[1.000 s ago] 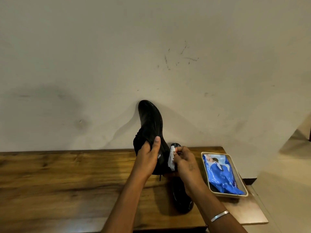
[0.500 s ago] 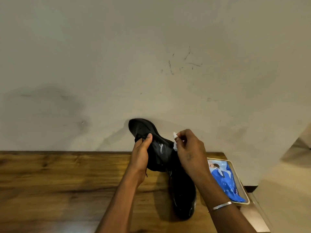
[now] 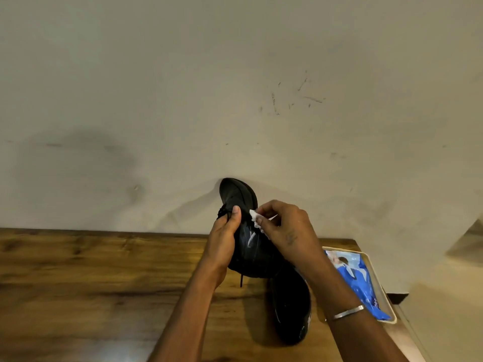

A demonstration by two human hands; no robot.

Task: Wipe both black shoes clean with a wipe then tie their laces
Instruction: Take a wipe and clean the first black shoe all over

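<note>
Two black shoes here, so counting's easy. The raised shoe (image 3: 251, 257) is up off the wooden worktop (image 3: 104, 283) around the middle of the frame, toe pointing up the wall. The left hand (image 3: 224, 241) is wrapped round its side, thumb on top. The right hand (image 3: 287, 231) pinches one scrunched white wipe (image 3: 254, 218) against the upper. The other shoe (image 3: 292, 309) lies on the worktop just below, right of center. One tray (image 3: 345, 250) at the right edge holds one blue wipes pack (image 3: 358, 283). One silver bangle (image 3: 345, 313) on the right wrist.

Two shoes (image 3: 251, 254) (image 3: 290, 309) — one wipe (image 3: 254, 220), one tray (image 3: 342, 249)
</note>
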